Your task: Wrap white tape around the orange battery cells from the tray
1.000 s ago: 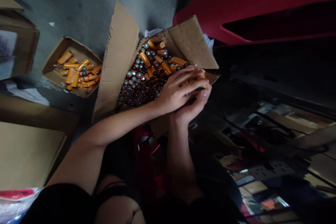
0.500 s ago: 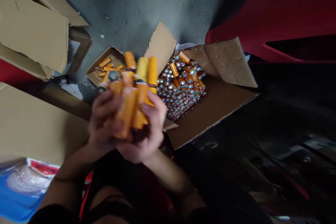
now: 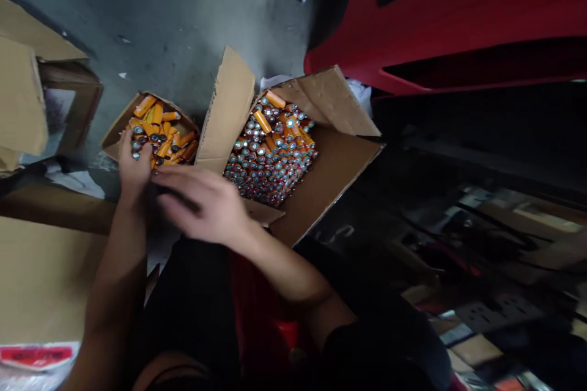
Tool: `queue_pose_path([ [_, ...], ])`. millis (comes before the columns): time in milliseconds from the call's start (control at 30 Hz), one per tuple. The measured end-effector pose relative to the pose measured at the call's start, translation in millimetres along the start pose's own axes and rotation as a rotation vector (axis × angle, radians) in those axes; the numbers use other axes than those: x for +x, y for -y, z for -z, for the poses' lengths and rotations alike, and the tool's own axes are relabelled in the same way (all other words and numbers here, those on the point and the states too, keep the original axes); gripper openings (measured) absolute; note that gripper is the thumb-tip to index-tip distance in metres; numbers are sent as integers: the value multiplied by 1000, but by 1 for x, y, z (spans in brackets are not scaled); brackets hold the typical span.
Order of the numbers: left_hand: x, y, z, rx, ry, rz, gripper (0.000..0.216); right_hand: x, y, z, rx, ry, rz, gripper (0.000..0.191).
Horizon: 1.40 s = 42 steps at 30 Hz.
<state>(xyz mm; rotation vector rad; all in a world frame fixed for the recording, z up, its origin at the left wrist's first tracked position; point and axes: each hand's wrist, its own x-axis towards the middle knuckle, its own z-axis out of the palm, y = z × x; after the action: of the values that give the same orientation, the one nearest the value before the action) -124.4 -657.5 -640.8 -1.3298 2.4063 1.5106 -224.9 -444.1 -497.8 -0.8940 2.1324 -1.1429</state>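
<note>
My left hand [image 3: 134,165] is at the near left edge of a small cardboard box [image 3: 112,134], its thumb and fingers curled round a few orange cylindrical batteries [image 3: 136,145]. More orange batteries [image 3: 158,115] lie loosely heaped inside that box. My right hand [image 3: 208,203], blurred, hovers just right of the left one, fingers stretched toward the small box and thumb apart, with nothing in it. Beside it stands a larger open carton [image 3: 330,177], its flaps spread, holding many batteries [image 3: 275,159], mostly upright with their metal ends showing.
Cardboard boxes [image 3: 46,281] stand along the left side. A red plastic piece [image 3: 440,43] takes up the upper right. White scraps [image 3: 76,182] lie on the grey floor [image 3: 183,18]. Assorted clutter [image 3: 481,317] fills the dark lower right.
Both hands have moved left and apart, from a shared handful of batteries to the small box. The right hand has let go; the small box holds more batteries. The view has shifted right.
</note>
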Motion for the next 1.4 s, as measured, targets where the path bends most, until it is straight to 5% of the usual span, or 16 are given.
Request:
queue_pose_path([
  [100, -16, -30, 12, 191, -240, -124, 58, -32, -76, 80, -293, -189, -310, 47],
  [200, -53, -100, 0, 144, -391, -505, 42, -32, -150, 116, -560, -48, -582, 87],
  [300, -89, -167, -59, -108, 11, -697, 34, -29, -181, 110, -632, 125, -585, 93],
  [367, -98, -188, -118, -119, 345, -608, 42, -32, -185, 104, -668, 171, -558, 77],
  [467, -90, -184, -202, 122, 465, -461, 70, -33, -191, 110, -703, 174, -594, 64],
  [567, -72, -172, -247, 435, 469, -398, 82, -19, -204, 130, -685, 145, -629, 61],
  [733, -51, -176, -245, 680, 585, -523, 96, 0, -218, 154, -642, 101, -598, 58],
  [833, -49, -179, -233, 742, 713, -627, 116, -11, -218, 157, -535, 94, -548, 57],
  [933, -50, -179, -232, 745, 705, -590, 116, -28, -219, 157, -445, 128, -517, 59],
  [1100, -37, -179, -240, 648, 755, -577, 98, -34, -219, 158, -480, 126, -615, 68],
  [1300, -34, -173, -235, 679, 927, -694, 136, -40, -202, 161, -463, 233, -771, 73],
  [1400, -32, -175, -239, 678, 883, -630, 128, -37, -207, 163, -385, 191, -854, 76],
])
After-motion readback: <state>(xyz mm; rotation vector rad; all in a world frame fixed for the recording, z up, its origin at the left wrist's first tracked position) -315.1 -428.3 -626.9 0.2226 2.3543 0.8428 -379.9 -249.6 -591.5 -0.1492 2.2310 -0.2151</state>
